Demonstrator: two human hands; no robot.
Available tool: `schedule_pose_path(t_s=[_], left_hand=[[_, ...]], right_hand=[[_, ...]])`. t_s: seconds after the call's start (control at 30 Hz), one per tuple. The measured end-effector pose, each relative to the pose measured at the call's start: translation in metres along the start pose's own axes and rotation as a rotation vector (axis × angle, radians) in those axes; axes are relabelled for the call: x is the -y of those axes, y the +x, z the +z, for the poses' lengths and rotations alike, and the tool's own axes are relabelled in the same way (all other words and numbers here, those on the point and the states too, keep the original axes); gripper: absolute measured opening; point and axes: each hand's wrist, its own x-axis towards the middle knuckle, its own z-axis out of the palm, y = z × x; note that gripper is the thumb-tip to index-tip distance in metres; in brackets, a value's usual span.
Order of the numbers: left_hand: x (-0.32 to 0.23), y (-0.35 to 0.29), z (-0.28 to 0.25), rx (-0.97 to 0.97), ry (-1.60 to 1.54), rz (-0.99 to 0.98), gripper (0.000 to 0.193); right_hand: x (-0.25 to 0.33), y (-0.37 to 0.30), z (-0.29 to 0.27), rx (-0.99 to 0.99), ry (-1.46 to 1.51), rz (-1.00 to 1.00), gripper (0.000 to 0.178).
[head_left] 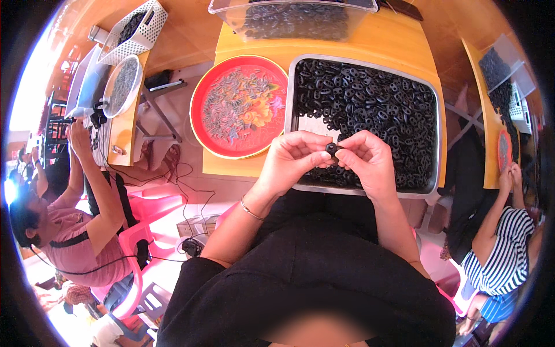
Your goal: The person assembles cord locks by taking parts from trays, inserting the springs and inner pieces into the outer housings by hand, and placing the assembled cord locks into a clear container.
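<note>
My left hand [291, 160] and my right hand [369, 163] meet above the near edge of a metal tray [437, 124]. Between their fingertips is a small black plastic piece [331, 148], which looks like a cord lock; both hands pinch it. The tray holds a heap of black two-holed plastic pieces [370, 98], and bare metal shows at its left side. Left of it stands a round red tray [198, 124] with a flower print. Many tiny grey metal parts [222, 95], apparently springs, are scattered in it.
A clear plastic bin [295, 23] of black pieces stands at the table's far edge. On the left, a co-worker [81, 231] sits at another table with a white basket [147, 32]. Another person in stripes [500, 248] works on the right. Cables [185, 179] lie on the floor.
</note>
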Motion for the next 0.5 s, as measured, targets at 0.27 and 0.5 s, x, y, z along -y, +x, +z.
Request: schedule_pose_path(t_s=[0.27,0.5], left_hand=[[0.002,-0.0018,-0.0001,-0.014,-0.004,-0.004,0.022],[0.0021,-0.0026,0.0002,0.004,-0.009,-0.01,0.021]], right_hand=[[0.0,0.0003,-0.0041,0.007,-0.062,-0.007,0.01],[0.0014,0.0009,-0.0037,0.028,-0.028,0.016,0.01]])
